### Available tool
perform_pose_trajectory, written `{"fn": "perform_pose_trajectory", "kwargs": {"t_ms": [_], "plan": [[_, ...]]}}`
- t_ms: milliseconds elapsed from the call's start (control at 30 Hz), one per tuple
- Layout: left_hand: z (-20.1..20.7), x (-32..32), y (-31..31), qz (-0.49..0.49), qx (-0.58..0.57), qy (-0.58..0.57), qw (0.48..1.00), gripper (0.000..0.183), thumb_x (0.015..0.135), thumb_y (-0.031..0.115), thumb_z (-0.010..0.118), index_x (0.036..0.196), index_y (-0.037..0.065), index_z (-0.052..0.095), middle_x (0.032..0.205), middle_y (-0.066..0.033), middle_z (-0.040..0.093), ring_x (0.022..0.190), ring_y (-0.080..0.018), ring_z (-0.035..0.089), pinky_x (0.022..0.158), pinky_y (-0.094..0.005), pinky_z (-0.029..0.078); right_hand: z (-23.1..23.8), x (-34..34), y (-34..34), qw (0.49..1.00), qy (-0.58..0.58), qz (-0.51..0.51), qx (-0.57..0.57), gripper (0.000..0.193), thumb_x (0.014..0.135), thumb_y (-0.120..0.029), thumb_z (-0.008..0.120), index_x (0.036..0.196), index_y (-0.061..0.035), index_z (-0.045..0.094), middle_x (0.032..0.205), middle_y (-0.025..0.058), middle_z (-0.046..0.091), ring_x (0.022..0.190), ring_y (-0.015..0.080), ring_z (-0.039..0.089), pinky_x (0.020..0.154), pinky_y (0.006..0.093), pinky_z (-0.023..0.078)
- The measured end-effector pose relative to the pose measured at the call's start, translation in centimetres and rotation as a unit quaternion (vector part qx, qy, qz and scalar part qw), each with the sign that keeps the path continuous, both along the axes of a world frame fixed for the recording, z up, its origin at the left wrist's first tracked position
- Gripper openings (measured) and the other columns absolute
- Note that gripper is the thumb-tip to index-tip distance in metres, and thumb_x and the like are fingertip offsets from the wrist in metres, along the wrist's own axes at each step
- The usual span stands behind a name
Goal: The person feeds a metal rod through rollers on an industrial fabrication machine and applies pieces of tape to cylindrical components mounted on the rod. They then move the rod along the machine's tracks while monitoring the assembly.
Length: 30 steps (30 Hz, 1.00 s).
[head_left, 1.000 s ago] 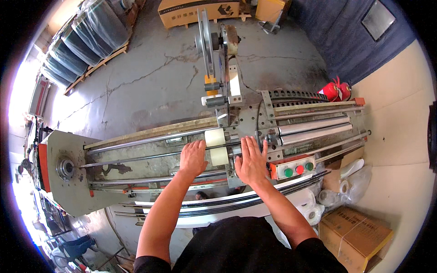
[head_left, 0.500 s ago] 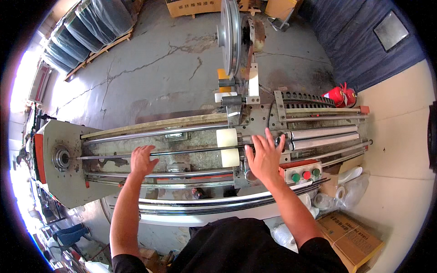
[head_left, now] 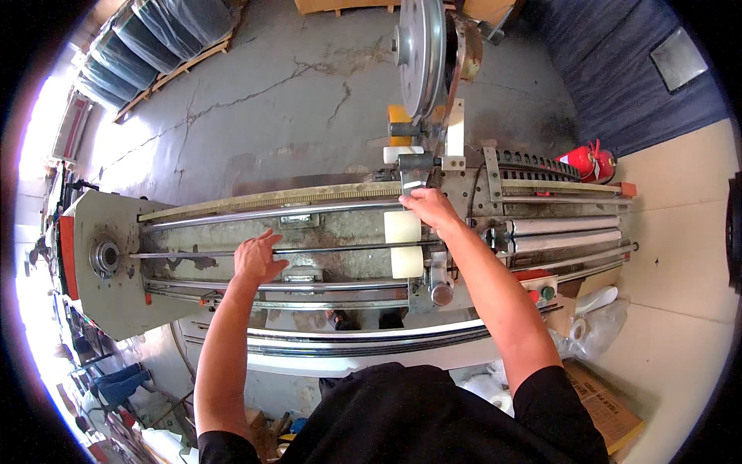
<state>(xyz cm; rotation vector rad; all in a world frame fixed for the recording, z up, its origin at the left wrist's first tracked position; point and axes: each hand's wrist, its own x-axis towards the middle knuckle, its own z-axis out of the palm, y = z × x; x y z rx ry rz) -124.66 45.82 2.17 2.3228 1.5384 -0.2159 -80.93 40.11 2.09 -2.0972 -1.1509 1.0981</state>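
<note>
A thin dark rod (head_left: 332, 249) runs from the round chuck (head_left: 103, 260) on the left across the machine and between two cream rollers (head_left: 406, 263). My left hand (head_left: 259, 259) lies over the rod, fingers loosely spread and thumb apart. Beyond the rollers, my right hand (head_left: 434, 209) has thumb and fingertips closed at the lower end of a dark, shiny strip (head_left: 415, 182). That strip hangs below a grey roller (head_left: 417, 161), under the large metal reel (head_left: 421, 66). The exact grip of the right fingertips is partly hidden.
Long steel rails (head_left: 332, 287) flank the rod. A carriage plate (head_left: 456, 185) bears the rollers; a push-button box (head_left: 539, 290) is partly behind my right forearm. Several dark rods lie on a white shelf (head_left: 363, 363) near me. Red fire extinguishers (head_left: 583, 160) stand at the right wall.
My right hand has moved from the rod, right of the rollers, away from me to the hanging strip, and its fingers have closed. The left hand stays over the rod. The view has shifted slightly.
</note>
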Motion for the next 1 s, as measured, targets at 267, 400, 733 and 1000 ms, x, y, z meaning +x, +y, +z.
{"fn": "perform_pose_trajectory", "kwargs": {"t_ms": [267, 400, 733, 1000], "plan": [[0.4, 6.2, -2.6, -0.080, 0.010, -0.073, 0.994, 0.078, 0.084, 0.035, 0.087, 0.154, 0.013, 0.059, 0.160, -0.0119, 0.061, 0.145, -0.0317, 0.059, 0.122, -0.0459, 0.046, -1.7, -0.1, -0.2, 0.998, -0.049, -0.008, 0.035, 0.056, 0.086, -0.049, 0.085, 0.110, 0.0010, 0.081, 0.106, 0.0217, 0.081, 0.100, 0.0326, 0.078, 0.088, 0.0435, 0.058], [0.3, 9.3, -3.9, -0.117, 0.026, -0.104, 0.987, 0.076, 0.085, 0.034, 0.086, 0.153, 0.013, 0.060, 0.158, -0.0121, 0.061, 0.142, -0.0347, 0.061, 0.119, -0.0481, 0.048, -1.3, -0.4, -0.2, 0.997, -0.074, -0.022, 0.029, 0.066, 0.086, -0.050, 0.085, 0.126, 0.0019, 0.078, 0.120, 0.0220, 0.080, 0.113, 0.0336, 0.077, 0.097, 0.0411, 0.058], [1.3, 16.9, -6.7, -0.186, 0.004, -0.108, 0.977, 0.085, 0.085, 0.031, 0.087, 0.158, 0.008, 0.049, 0.159, -0.0187, 0.058, 0.149, -0.0343, 0.054, 0.126, -0.0454, 0.041, -2.6, 0.1, 0.1, 0.994, -0.098, -0.034, 0.038, 0.063, 0.088, -0.051, 0.084, 0.126, -0.0012, 0.079, 0.119, 0.0222, 0.081, 0.106, 0.0349, 0.079, 0.094, 0.0436, 0.059], [0.6, 19.4, -7.6, -0.213, 0.016, -0.127, 0.969, 0.084, 0.082, 0.025, 0.089, 0.150, 0.000, 0.047, 0.151, -0.0218, 0.061, 0.145, -0.0351, 0.056, 0.124, -0.0457, 0.042, 1.8, -1.3, -2.1, 0.983, -0.045, -0.080, 0.157, 0.029, 0.109, -0.030, 0.066, 0.104, -0.0032, 0.078, 0.076, 0.0028, 0.073, 0.067, 0.0127, 0.066, 0.065, 0.0329, 0.051]]}}
